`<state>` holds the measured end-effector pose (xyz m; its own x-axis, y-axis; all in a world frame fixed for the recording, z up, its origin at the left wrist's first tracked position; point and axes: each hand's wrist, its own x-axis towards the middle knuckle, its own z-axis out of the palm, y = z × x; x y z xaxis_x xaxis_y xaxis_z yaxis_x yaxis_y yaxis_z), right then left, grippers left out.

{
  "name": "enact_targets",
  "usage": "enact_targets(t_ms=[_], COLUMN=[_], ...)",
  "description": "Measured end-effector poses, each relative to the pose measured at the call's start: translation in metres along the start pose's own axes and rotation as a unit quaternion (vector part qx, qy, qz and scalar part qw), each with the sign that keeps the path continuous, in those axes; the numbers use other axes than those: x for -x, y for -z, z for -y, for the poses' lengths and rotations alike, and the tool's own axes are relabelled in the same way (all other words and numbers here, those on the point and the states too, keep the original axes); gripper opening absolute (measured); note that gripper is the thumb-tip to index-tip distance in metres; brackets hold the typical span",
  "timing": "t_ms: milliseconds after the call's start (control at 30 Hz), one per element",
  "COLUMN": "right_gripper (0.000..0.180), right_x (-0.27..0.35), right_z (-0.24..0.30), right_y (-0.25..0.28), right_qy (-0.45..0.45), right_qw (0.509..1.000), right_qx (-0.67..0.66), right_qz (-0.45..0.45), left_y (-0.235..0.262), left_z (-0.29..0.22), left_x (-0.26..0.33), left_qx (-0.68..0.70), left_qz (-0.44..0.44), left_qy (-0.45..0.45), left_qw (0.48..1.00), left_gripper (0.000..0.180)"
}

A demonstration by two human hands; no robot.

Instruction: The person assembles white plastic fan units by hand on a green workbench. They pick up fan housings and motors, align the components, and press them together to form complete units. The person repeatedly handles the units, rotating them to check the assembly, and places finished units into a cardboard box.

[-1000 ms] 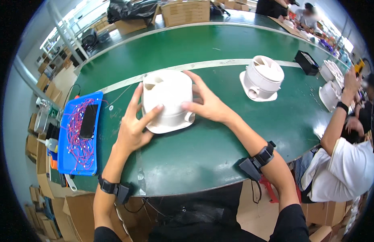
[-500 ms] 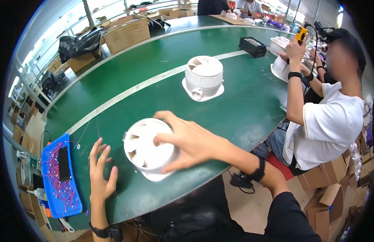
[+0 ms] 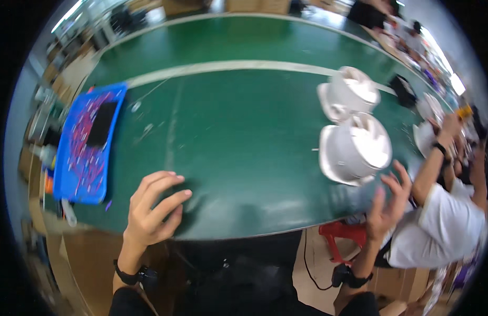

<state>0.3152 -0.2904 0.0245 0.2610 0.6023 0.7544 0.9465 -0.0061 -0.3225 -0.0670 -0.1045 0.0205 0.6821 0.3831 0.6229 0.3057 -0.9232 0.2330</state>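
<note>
Across the long green table [image 3: 244,131] we see our left hand [image 3: 152,208] resting open at the near edge, fingers spread, holding nothing. Our right hand [image 3: 388,203] hangs open too, just off the table's edge, empty. The white fan housing [image 3: 354,150] lies up and left of that hand, near but apart (its round mouth tipped rightward), so the right hand is much the nearer. A second white housing [image 3: 349,95] sits just behind. A blue tray [image 3: 86,142] lies far left.
</note>
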Motion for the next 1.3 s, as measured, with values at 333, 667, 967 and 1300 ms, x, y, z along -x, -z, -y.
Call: enact_targets(t_ms=[333,667,967,1300], right_gripper=[0.035,0.025,0.059,0.073], right_x=[0.024,0.022,0.021,0.024], right_z=[0.014,0.056,0.208,0.209], right_y=[-0.044,-0.062,-0.125,-0.142], right_qy=[0.140,0.043,0.241,0.309], right_qw=[0.973,0.996,0.895,0.884], right_qx=[0.035,0.028,-0.064,-0.011], right_qz=[0.182,0.069,0.371,0.352], left_y=[0.122,0.068,-0.018,-0.090], left_z=[0.013,0.047,0.089,0.030], left_x=[0.256,0.558,0.685,0.712], left_qx=[0.260,-0.031,-0.021,-0.084], left_qz=[-0.011,0.411,0.280,0.155], left_qy=[0.604,0.777,0.853,0.912], left_qw=[0.753,0.476,0.441,0.371], left_gripper=[0.015,0.042,0.052,0.079])
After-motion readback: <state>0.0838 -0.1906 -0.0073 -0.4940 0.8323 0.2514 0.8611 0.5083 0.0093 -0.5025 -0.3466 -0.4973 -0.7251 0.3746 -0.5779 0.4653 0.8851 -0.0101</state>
